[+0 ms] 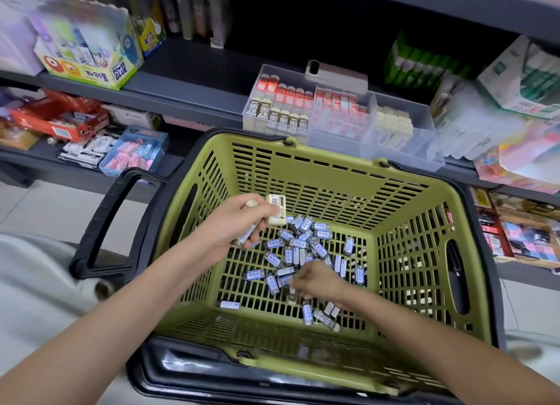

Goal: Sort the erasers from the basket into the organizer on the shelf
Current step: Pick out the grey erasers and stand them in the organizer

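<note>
L hand [238, 223] clamps several erasers [276, 210], prob. batching for one trip to far organizer [403, 150]. R hand [318, 279] rummages the pile [303, 247] in basket [303, 162]; can't tell its grip.

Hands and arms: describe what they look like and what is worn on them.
Left hand and right hand are bare: no gloves, rings or watch show. Left forearm and right forearm are bare too, with no sleeve in view.

- olive green slotted shopping basket [321, 168], black handle [100, 220]
- loose erasers [303, 247] in blue-and-white sleeves
- clear organizer [342, 144]: red and cream erasers
- dark grey shelf [188, 68]
</note>
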`<state>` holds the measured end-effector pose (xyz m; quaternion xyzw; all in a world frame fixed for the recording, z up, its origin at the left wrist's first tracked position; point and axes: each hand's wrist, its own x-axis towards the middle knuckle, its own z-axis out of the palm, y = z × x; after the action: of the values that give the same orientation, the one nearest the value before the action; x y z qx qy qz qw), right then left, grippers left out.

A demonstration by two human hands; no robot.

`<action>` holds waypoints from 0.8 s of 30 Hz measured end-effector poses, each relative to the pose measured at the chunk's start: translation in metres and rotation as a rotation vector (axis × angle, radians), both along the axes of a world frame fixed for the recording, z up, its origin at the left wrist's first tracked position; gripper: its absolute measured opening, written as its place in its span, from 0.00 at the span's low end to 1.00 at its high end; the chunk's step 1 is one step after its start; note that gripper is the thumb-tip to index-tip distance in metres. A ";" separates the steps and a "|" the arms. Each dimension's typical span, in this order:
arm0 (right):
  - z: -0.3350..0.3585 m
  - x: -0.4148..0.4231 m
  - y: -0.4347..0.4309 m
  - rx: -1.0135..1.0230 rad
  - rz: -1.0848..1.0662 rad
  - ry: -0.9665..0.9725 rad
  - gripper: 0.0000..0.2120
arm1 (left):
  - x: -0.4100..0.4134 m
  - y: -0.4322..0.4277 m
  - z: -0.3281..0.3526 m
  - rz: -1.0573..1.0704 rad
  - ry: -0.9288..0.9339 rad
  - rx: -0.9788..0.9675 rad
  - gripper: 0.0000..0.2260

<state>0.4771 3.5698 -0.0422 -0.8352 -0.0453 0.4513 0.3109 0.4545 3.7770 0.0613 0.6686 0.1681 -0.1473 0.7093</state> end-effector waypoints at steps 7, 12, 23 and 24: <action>0.098 0.037 0.016 0.468 -0.283 0.014 0.12 | 0.017 0.014 0.014 0.172 -0.087 -0.137 0.07; 0.162 0.064 0.024 0.375 -0.058 -0.479 0.15 | 0.046 0.029 0.035 0.356 -0.274 -0.201 0.07; 0.199 0.155 0.080 0.444 -0.141 -0.732 0.07 | 0.106 0.059 0.051 0.579 -0.409 -0.243 0.11; 0.197 0.161 0.085 0.428 -0.124 -0.719 0.10 | 0.107 0.060 0.049 0.569 -0.399 -0.233 0.10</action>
<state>0.6378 3.6544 0.1545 -0.8572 -0.1934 0.0922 0.4682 0.5619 3.8371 0.1098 0.5256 0.1876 0.1711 0.8120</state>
